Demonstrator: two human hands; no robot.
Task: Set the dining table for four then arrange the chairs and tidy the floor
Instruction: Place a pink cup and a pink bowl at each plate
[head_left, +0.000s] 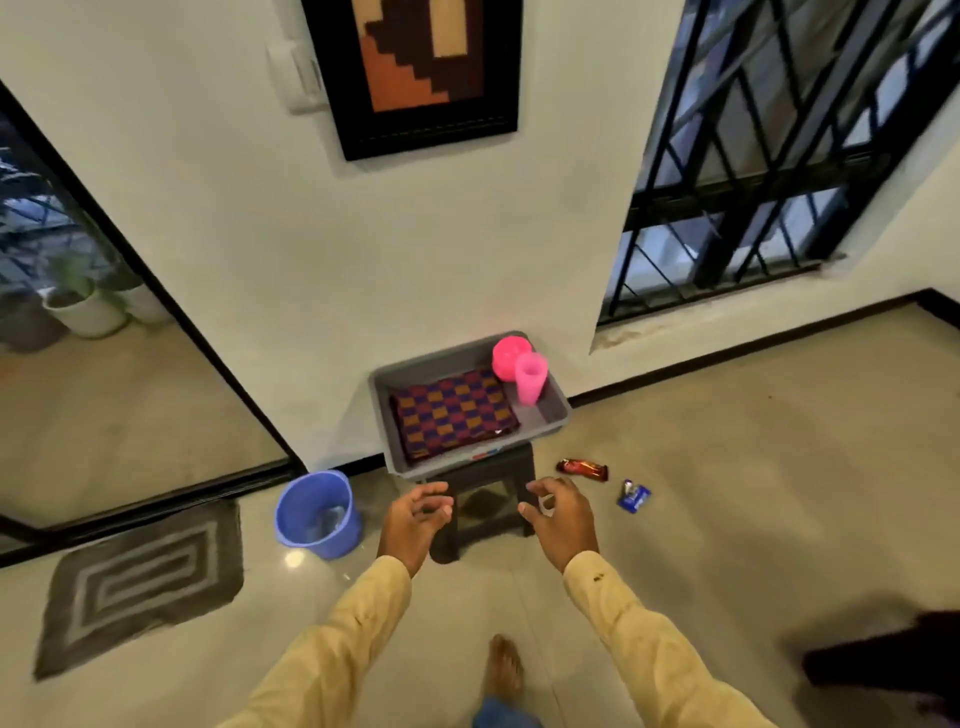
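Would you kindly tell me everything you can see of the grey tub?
The grey tub is a shallow rectangular bin, plastic by its look, with rounded corners and a flared rim. It sits level on a dark stool by the wall. Inside are a folded checked cloth at left and an upright pink cup at right, with a second pink piece behind it.

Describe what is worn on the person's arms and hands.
Both arms wear long, loose, pale yellow fabric sleeves that end at the wrists: the left sleeve and the right sleeve. The right sleeve carries a small dark speck near its cuff. The left hand and right hand are bare: no gloves, and no watch or ring shows.
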